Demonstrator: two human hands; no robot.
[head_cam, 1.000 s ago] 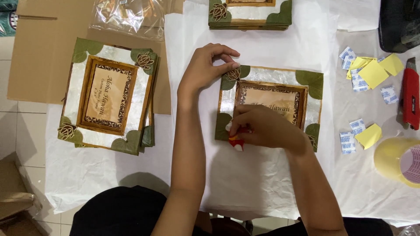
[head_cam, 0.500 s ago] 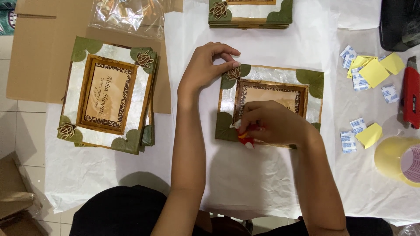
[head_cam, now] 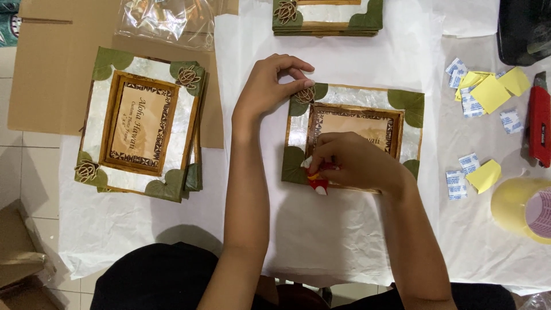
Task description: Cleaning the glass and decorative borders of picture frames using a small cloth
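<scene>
Rectangular picture frame (head_cam: 367,103) with pearly shell-tile face, green leaf corners, one small carved brown turtle at its top-left corner and a wooden inner border around a tan printed insert; lies flat on the white paper sheet (head_cam: 338,229), in front of the person, and serves as landmark below.

Left hand (head_cam: 270,86): fingers curled, tips pinching the frame's top-left corner at the turtle.

Right hand (head_cam: 350,163): fingers clenched around a small red-and-yellow object (head_cam: 317,183), pressed to the frame's lower-left edge; the object is mostly hidden, kind not discernible.

Open room: bare white paper below the frame and in the strip to its left.

Left of the frame, well apart: stack of matching shell-and-leaf frames (head_cam: 140,123), tilted, resting partly on brown cardboard (head_cam: 57,69); crumpled clear plastic wrap (head_cam: 166,23) above that.

Above the frame: another matching stack (head_cam: 327,17), cut by the picture edge.

Right of the frame: scattered yellow paper squares (head_cam: 488,95) and small blue-printed white packets (head_cam: 456,185); red utility knife (head_cam: 538,126); roll of yellowish tape (head_cam: 519,206).

Tiled floor (head_cam: 23,166) at far left.
</scene>
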